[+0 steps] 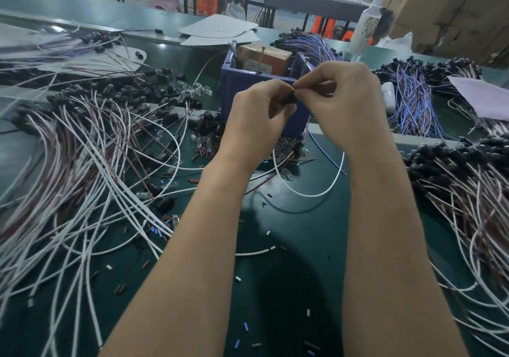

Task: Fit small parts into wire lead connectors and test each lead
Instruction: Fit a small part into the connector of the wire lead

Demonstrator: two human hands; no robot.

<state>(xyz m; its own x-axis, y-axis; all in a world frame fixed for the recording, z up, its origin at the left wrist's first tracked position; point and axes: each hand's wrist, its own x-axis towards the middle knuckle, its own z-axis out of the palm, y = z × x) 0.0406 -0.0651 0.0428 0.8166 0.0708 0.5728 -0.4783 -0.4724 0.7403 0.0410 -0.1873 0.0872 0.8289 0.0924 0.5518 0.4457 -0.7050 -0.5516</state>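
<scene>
- Between the fingertips of both hands, just in front of the blue bin (237, 89), sits a small black connector (292, 98).
- The left hand (259, 117) pinches it from one side, and the right hand (344, 100) pinches at its other end with its fingers curled tight. Whether the right fingertips also hold a separate small part is hidden.
- Both hands hold the work raised above the green mat (289, 232), probably so that a tiny piece can be lined up by eye and pressed home; fitting looks like the step in hand.
- A white wire (330, 185) and a blue wire (316, 143) emerge below the right wrist and trail toward the mat, seemingly this lead's own wires.
- Loose clear bulbs (286, 174) lie on the mat just below the hands, with a larger heap (198, 90) to the left of the bin, probably the supply of parts.
- Inside the bin stands a cardboard box (264, 56) with a white label, its print too small to read.
- Two thin metal pins (263, 53) rise upright at the box, possibly test contacts kept close so each lead can be touched to them.
- White and brown leads (82, 150) sprawl to the left, another pile (468, 191) lies to the right, and a blue-purple bundle (413, 100) sits behind; which are finished I cannot tell.
- Far right, a white bottle (363, 23) carries a patterned label with no legible writing.
</scene>
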